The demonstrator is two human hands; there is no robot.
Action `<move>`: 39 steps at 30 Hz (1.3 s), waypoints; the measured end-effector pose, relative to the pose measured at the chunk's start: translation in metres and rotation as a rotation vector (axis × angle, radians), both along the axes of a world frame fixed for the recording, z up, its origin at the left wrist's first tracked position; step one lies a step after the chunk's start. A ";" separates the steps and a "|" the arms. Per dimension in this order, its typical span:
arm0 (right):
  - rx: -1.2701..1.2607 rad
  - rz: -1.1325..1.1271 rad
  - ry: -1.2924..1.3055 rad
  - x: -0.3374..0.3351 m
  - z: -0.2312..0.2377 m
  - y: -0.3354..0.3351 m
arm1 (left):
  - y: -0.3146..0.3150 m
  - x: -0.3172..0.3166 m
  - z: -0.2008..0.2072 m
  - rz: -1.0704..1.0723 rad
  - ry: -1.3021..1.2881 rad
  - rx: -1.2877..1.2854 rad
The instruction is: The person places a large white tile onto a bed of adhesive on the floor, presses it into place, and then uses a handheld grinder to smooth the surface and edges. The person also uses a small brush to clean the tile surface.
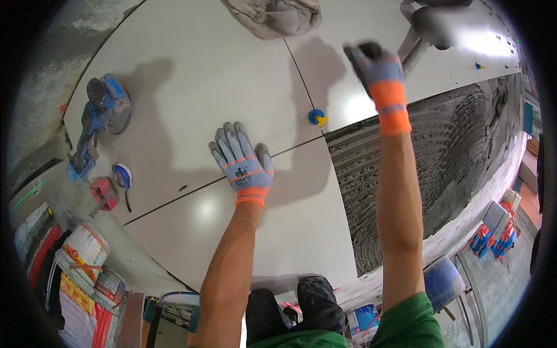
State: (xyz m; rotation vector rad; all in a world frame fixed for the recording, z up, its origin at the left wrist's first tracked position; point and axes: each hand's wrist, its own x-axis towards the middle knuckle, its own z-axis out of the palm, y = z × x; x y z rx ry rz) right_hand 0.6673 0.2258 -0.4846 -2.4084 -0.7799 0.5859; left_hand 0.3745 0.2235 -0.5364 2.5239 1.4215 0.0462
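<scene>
My left hand (243, 159), in a grey glove with an orange cuff, lies with its fingers apart on large pale tiles (232, 87), across the joint between two of them. Nothing is in it. Farther off to the right, my right hand (380, 69), gloved alike, is raised over the far tiles. Its dark fingertips are smeared by motion, so whether it holds anything is hidden. Between the hands, a blue and yellow tile-levelling clip (317, 118) stands in a joint near a tile corner. Grey, comb-ridged mortar (429, 156) spreads below and right of my right hand.
A blue and black handheld power tool (101, 116) lies on the left tiles. Near it are a round blue-and-white object (122, 176) and a red box (104, 193). A grey cloth (278, 16) sits at the far edge. Bags (84, 255) and a blue bucket (444, 281) stand nearer me.
</scene>
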 end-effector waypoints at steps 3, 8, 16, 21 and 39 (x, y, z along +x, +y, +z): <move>-0.492 0.053 -0.045 -0.023 0.002 -0.064 | -0.001 -0.001 -0.002 0.005 0.002 0.012; -0.599 0.177 0.072 -0.058 -0.018 -0.090 | -0.002 -0.001 -0.004 0.000 -0.013 0.033; -0.771 0.236 0.176 -0.064 -0.013 -0.079 | -0.002 -0.001 -0.004 -0.006 0.011 0.030; -0.777 0.327 0.029 -0.069 -0.013 -0.075 | -0.001 0.000 -0.004 -0.003 0.004 0.031; -0.218 0.756 0.158 -0.341 -0.085 -0.165 | -0.002 -0.006 -0.013 0.032 -0.124 0.085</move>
